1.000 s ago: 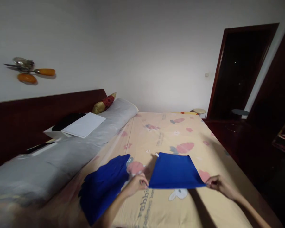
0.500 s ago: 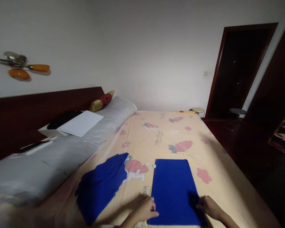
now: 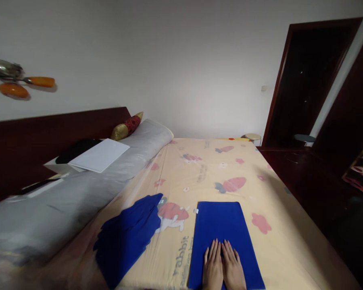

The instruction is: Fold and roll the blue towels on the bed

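Head view: left hand and right hand flat, fingers extended, side by side, pressing on folded blue cloth, gripping nothing. Cloth lies near bed near edge; loose blue cloth left, apart.

You're looking at a dim, flat-lit room; the white wall is the brightest area, fading toward the corners. The doorway and the right side sink into near black. Straight lines bow at the edges, and the grey bolster at lower left smears into soft blur.
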